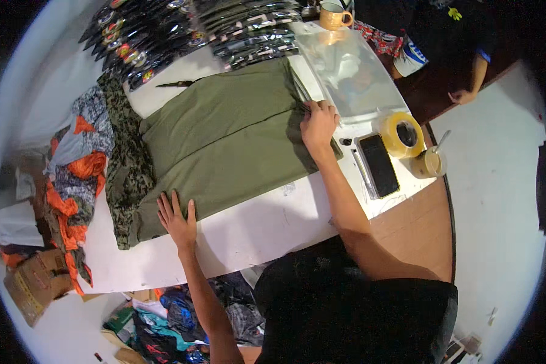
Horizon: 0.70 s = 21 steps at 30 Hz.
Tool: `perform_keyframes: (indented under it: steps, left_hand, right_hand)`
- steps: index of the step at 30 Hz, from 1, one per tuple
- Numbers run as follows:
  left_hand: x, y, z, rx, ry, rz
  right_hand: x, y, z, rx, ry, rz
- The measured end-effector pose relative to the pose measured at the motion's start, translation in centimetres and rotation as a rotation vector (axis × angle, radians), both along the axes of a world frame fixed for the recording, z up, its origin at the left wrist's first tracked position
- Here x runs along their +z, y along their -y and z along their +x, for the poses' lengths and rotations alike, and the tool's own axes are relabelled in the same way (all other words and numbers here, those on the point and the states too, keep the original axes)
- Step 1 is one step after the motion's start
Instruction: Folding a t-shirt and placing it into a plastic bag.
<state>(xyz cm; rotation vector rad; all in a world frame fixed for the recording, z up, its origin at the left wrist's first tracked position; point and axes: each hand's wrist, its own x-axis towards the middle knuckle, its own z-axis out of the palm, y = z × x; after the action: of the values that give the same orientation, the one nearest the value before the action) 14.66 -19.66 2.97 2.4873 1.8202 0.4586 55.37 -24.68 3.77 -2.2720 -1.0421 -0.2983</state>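
Straightening, it seems, the olive cloth (pixel 224 139) on the desk (pixel 249 233), the person (pixel 358 309) rests an open left hand (pixel 179 224) at its seven o'clock and a curled right hand (pixel 320 126) at three — grip unclear — the next move likely calling for even edges.

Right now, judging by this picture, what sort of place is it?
Probably a garment-packing workspace: olive green cloth spread on a white table, rows of shiny dark packets beyond, and a yellowish tape roll.

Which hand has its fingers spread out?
The left hand, at the green cloth beside the camouflage cloth. The right hand is curled at the green cloth's other end, nearer the phone.
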Motion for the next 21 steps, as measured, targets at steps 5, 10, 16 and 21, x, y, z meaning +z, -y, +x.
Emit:
perform_keyframes:
  steps: [5,10,16,21]
  left_hand:
    - [-0.1,-0.1,-0.1,-0.006,-0.022,0.024]
    - [-0.7,-0.3,-0.2,-0.005,-0.013,0.029]
    - [-0.5,-0.2,-0.5,0.004,-0.015,0.011]
    - [-0.9,-0.4,0.1,-0.004,-0.016,-0.006]
  right_hand:
    - [1.0,0.5,-3.8,0.065,0.047,-0.167]
    - [-0.4,1.3,-6.0,0.173,0.095,-0.22]
    - [-0.7,1.5,-6.3,0.201,0.089,-0.21]
    - [-0.8,2.2,-5.1,0.181,0.046,-0.282]
